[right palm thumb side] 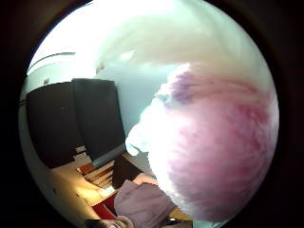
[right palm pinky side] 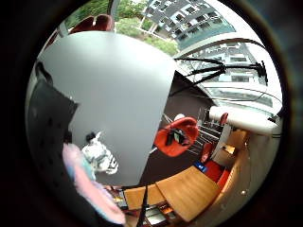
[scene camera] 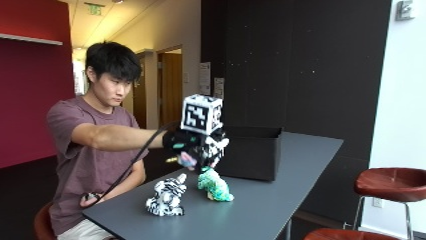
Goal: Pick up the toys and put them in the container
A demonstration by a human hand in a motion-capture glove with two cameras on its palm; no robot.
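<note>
The gloved right hand (scene camera: 190,142) is raised above the grey bench (scene camera: 266,200), its fingers curled round a pink and white plush toy (scene camera: 188,160) that fills the thumb-side palm view, though what sort of toy it is cannot be made out. Below it on the bench stand a black-and-white striped toy (scene camera: 166,197) and, just to its right, a green toy (scene camera: 214,186). The black container (scene camera: 256,152) sits farther back on the bench, beyond the hand.

Bright daylight floods the palm views, washing out the close, blurred plush toy (right palm thumb side: 218,156).
</note>
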